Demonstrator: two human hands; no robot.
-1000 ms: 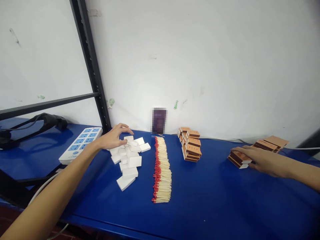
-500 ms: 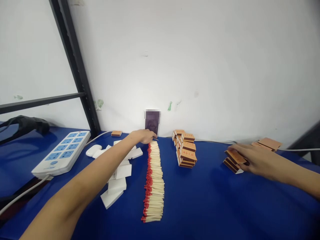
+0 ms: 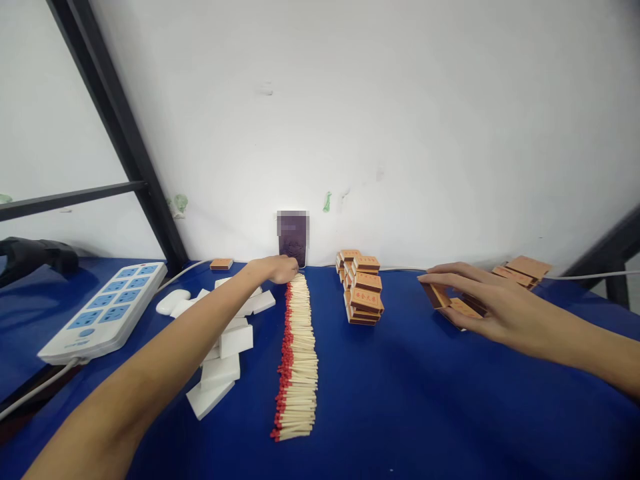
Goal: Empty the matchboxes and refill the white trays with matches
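A long row of red-tipped matches (image 3: 297,353) lies down the middle of the blue table (image 3: 425,413). My left hand (image 3: 276,269) reaches to the far end of that row, fingers pinched together at the top matches; what they hold is too small to see. Left of the row lie several white inner trays (image 3: 226,347). My right hand (image 3: 473,300) is lifting an orange matchbox sleeve (image 3: 438,295) off a low stack of sleeves (image 3: 463,309), fingers curled over it.
A pile of orange matchboxes (image 3: 363,288) stands right of the matches, more flat sleeves (image 3: 520,270) at far right. A power strip (image 3: 103,312) and its cable lie at left, beside a black shelf post (image 3: 125,153). A dark card (image 3: 293,238) leans on the wall.
My left hand left the white trays and moved right to the far end of the match row. My right hand has raised one sleeve off its stack. The view shifted left.
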